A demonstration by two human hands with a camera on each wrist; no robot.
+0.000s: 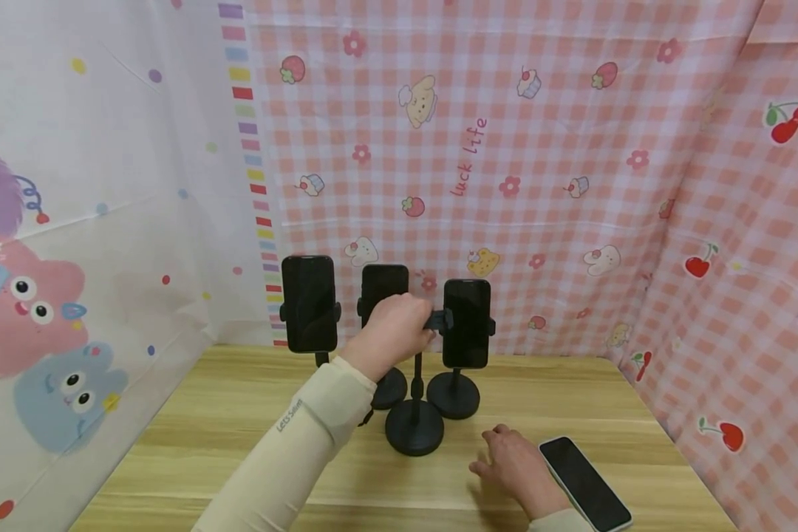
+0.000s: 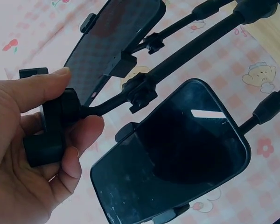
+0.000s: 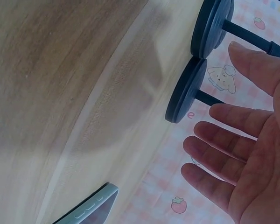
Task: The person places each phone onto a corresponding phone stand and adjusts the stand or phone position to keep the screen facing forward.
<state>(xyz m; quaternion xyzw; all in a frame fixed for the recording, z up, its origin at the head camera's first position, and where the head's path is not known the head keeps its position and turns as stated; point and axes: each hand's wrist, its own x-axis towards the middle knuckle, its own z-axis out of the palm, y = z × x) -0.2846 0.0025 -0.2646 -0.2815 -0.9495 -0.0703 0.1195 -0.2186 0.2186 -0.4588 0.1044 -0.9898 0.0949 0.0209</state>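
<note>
My left hand (image 1: pixel 395 329) grips the clamp head of a black phone stand (image 1: pixel 415 428), whose pole rises from a round base at the front of a group of stands. The left wrist view shows thumb and fingers around that phone clamp (image 2: pixel 44 150), which has no phone in it. My right hand (image 1: pixel 515 469) is held low over the table, fingers spread and holding nothing. Close to its right lies a phone (image 1: pixel 588 484) with a pale case, dark screen up; the case edge shows in the right wrist view (image 3: pixel 94 205).
Around the gripped stand, three other stands hold upright dark-screened phones: a left phone (image 1: pixel 309 303), a middle phone (image 1: pixel 383 284) partly hidden by my left hand, and a right phone (image 1: pixel 466 324). A wooden table (image 1: pixel 239 399) carries everything. Patterned cloth (image 1: pixel 558 133) hangs behind.
</note>
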